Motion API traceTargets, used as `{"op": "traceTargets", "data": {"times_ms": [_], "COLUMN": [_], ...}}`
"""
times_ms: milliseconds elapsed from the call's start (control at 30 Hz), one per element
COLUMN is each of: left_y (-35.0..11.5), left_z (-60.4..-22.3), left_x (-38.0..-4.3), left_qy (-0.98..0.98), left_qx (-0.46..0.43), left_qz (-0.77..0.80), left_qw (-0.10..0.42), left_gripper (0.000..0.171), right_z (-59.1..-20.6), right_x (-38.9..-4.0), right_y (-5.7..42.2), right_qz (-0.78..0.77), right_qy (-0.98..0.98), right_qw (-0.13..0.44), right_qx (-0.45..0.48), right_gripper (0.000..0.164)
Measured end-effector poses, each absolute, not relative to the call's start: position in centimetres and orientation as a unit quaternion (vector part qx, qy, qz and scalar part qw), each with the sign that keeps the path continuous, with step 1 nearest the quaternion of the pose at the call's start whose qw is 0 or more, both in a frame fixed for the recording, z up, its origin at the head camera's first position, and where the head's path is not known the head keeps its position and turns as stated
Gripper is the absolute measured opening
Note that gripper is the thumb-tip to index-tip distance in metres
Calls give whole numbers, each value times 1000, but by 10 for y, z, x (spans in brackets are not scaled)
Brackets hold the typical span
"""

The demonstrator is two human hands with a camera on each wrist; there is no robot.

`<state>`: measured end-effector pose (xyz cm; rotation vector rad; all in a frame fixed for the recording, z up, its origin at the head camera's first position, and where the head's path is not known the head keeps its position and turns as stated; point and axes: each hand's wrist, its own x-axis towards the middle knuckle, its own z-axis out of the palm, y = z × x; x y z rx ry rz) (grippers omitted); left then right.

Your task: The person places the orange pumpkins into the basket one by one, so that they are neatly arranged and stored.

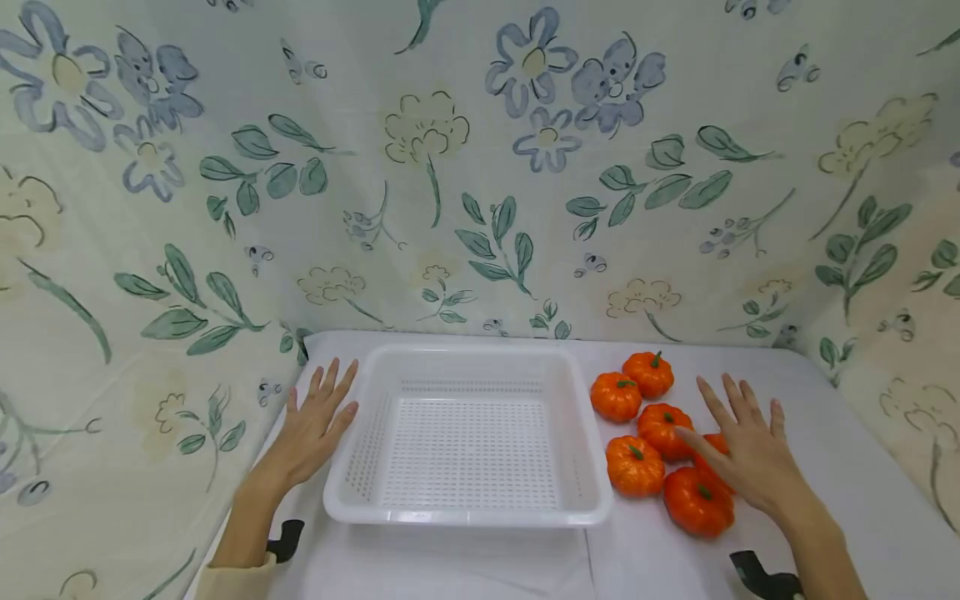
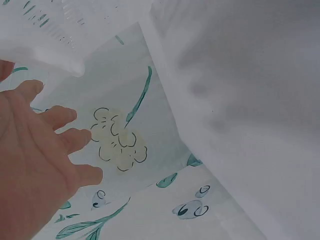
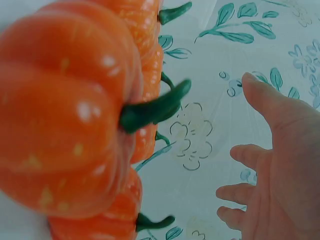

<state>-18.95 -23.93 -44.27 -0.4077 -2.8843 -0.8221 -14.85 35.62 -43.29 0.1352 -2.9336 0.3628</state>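
Left hand [image 1: 311, 427]: you are spreading its fingers just beside the left rim of the white basket [image 1: 468, 454];
Right hand [image 1: 752, 458]: you are spreading its fingers too, partly covering 1 pumpkin in the head view;
Pumpkins [image 1: 663, 431]: 6 orange ones are clustering right of the basket;
Basket: it is standing on the white counter [image 1: 465, 571].

Right of the basket [image 1: 468, 518], the right hand [image 1: 756, 460] partly hid one pumpkin [image 1: 718, 442]. Left of it, the head view cropped a sleeve [image 1: 236, 582].
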Motion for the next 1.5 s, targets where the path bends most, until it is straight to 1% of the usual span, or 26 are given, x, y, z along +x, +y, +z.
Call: {"op": "traceTargets", "data": {"times_ms": [233,400,600,733,867,933,1033,1267,1500], "left_y": [-244,-245,-243,-242,-241,-240,-238,-234,-231], "left_z": [-453,-461,-464,-465,-469,-470,-474,-477,-476], "left_x": [-194,-195,-192,-189,-186,-186,-186,-188,-189], "left_qy": [-922,-910,-905,-901,-886,-873,-855,-829,-814], "left_qx": [-147,-148,-136,-127,-120,-119,-121,-132,-137], "left_qz": [-357,-386,-402,-415,-447,-470,-500,-540,-559], "left_qw": [8,-13,-21,-25,-39,-47,-58,-65,-75], "left_gripper": [66,65,64,64,63,62,61,60,60], "right_z": [-438,-445,-456,-462,-466,-469,-475,-480,-483], "right_x": [-145,-139,-133,-131,-131,-131,-130,-129,-126], "right_y": [374,390,416,431,436,436,435,427,424], "right_qz": [148,157,160,167,195,215,240,251,255], "right_qy": [-986,-986,-987,-986,-980,-975,-969,-965,-965], "right_qw": [71,61,25,-3,-39,-48,-44,-61,-45], "right_qx": [31,17,-7,-17,-27,-28,-26,-54,-53], "right_gripper": [92,94,95,93,91,90,88,90,90]}}
